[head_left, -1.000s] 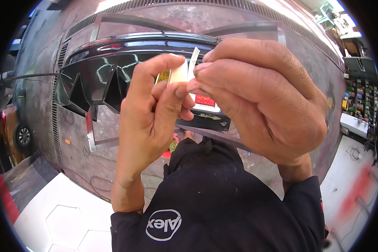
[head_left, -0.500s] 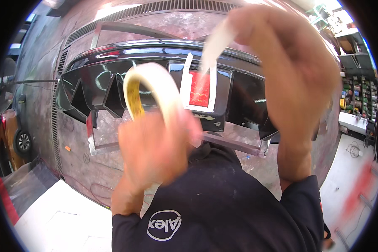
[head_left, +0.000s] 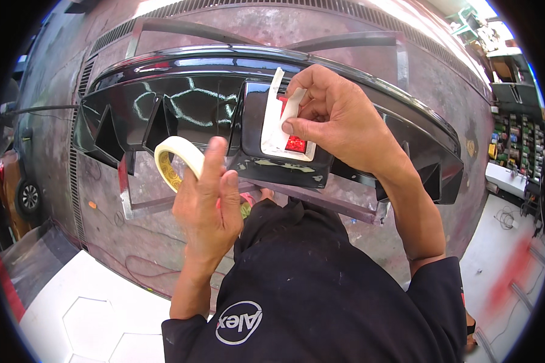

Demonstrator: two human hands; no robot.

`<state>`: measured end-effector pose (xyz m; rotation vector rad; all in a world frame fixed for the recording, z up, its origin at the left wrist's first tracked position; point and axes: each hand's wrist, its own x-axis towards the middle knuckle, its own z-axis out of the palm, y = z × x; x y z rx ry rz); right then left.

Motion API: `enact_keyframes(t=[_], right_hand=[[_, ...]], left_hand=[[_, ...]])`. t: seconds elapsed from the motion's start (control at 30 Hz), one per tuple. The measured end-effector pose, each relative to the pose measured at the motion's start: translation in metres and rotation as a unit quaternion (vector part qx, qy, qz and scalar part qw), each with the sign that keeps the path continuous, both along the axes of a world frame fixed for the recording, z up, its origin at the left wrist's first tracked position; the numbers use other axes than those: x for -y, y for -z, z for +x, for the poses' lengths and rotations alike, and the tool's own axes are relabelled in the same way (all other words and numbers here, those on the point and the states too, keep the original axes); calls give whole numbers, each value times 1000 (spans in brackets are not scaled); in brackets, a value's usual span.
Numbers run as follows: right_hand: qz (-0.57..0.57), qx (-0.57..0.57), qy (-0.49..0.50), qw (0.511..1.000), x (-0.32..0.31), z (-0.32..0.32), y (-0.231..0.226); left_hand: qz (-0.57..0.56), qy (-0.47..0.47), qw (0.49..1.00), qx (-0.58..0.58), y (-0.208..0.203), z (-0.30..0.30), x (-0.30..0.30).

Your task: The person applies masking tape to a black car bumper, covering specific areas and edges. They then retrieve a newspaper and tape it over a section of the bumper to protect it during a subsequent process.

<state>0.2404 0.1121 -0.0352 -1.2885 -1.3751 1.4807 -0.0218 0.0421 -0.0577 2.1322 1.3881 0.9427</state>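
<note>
A glossy black car bumper piece (head_left: pixel 212 91) lies across in front of me, with a red light (head_left: pixel 296 144) in its raised middle block. Pale masking tape (head_left: pixel 272 130) frames the light along its left and lower sides. My right hand (head_left: pixel 351 124) pinches a short torn tape strip (head_left: pixel 293 109) between thumb and fingers, right over the light, covering part of it. Left of the block, my left hand (head_left: pixel 206 212) holds a roll of masking tape (head_left: pixel 188 151); its index finger points up and the roll hangs beside the fingers.
A metal stand (head_left: pixel 339 207) carries the bumper piece above the stained floor (head_left: pixel 157 239). A drain grate (head_left: pixel 74 181) runs along the left, near an orange car (head_left: pixel 12 187). Shelves with small containers (head_left: pixel 515 136) stand at the right. A hose (head_left: pixel 133 266) lies on the floor.
My right hand has come down and left with the tape strip, from above the bumper to the red light. My left hand with the tape roll has dropped lower and turned.
</note>
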Motion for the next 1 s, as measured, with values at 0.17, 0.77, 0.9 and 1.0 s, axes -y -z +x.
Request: enact_keyframes(t=[0.17,0.77,0.9,1.0], right_hand=[[-9,56,-32,998,1,-1,-1],[14,129,-81,988,-8,1,-5],[25,141,-81,986,-7,0,-3],[38,137,-76,987,-5,-1,-1]], left_hand=[[34,19,997,-74,-4,10,0],[82,73,982,-154,-7,22,-20],[61,89,979,-176,-14,25,-24],[50,103,976,-187,-16,28,-28]])
